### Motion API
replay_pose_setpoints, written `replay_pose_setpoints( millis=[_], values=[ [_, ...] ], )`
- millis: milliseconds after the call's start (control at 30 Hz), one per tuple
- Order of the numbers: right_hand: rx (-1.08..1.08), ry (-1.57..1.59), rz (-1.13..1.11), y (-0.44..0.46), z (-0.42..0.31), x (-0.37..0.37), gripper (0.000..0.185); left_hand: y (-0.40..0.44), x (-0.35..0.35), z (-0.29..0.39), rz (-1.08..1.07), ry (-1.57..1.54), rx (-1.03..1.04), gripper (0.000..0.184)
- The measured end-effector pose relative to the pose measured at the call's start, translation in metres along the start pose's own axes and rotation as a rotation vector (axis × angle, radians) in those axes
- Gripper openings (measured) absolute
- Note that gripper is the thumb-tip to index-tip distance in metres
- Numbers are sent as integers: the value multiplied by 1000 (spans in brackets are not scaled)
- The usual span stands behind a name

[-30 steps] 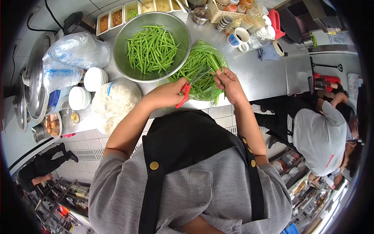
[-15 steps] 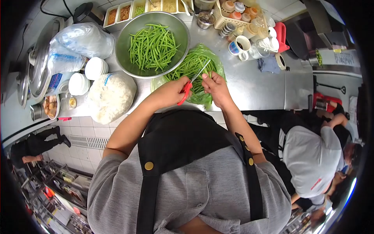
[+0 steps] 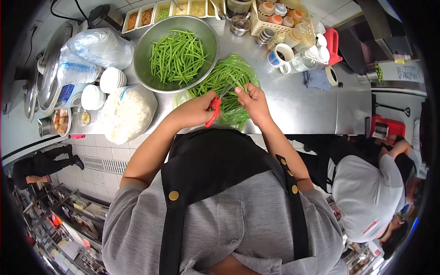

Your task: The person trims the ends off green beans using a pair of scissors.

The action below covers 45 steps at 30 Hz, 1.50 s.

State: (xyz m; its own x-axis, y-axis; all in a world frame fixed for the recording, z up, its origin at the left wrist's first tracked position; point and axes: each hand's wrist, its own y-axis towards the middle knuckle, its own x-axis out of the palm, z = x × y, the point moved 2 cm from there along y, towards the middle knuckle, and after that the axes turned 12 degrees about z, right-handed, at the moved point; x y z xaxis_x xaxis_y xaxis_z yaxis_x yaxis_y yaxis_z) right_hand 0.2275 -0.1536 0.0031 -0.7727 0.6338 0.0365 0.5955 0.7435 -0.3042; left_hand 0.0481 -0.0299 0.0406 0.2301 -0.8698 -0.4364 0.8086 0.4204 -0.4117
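My left hand [image 3: 195,112] is closed round the red handles of a pair of scissors [image 3: 213,111]. Their metal blades point up and to the right, toward my right hand [image 3: 253,104]. Between the thumb and fingers of that hand is a green bean [image 3: 240,86], mostly covered by the fingers. Below both hands a green plastic bag [image 3: 250,68] lies spread on the counter with a heap of green beans [image 3: 219,75] on it. Just behind and to the left stands a large steel bowl [image 3: 140,68] holding more green beans [image 3: 176,57].
On the steel counter [image 3: 311,107], a white filled bag [image 3: 128,117] and stacked white cups [image 3: 93,97] sit at left. Condiment tubs [image 3: 161,11] line the back. At right are a mug [image 3: 278,56], a bottle basket [image 3: 256,28] and a blue cloth [image 3: 316,78]. A co-worker [image 3: 366,192] stands behind, right.
The scissors' blades have swung slightly left and now appear parted near my right fingers. My right hand stays pinched at nearly the same spot. The whole view has shifted slightly.
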Motion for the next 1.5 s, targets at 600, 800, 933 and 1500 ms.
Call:
replay_pose_setpoints(
  millis=[600, 800, 933, 1500],
  values=[
    [85, -132, -52, -20, 14, 5, 33, 14, -27, -23, -91, 45, 88, 47],
    [109, -143, -39, -18, 16, 3, 32, 25, -27, -35, -191, -46, 53, 44],
    [130, -132, -42, -14, 18, 2, 34, 19, -26, -37, -133, -45, 34, 44],
    [-58, -661, 38, -8, 34, 3, 44, 13, -17, -30, -12, 154, 77, 34]
  ],
)
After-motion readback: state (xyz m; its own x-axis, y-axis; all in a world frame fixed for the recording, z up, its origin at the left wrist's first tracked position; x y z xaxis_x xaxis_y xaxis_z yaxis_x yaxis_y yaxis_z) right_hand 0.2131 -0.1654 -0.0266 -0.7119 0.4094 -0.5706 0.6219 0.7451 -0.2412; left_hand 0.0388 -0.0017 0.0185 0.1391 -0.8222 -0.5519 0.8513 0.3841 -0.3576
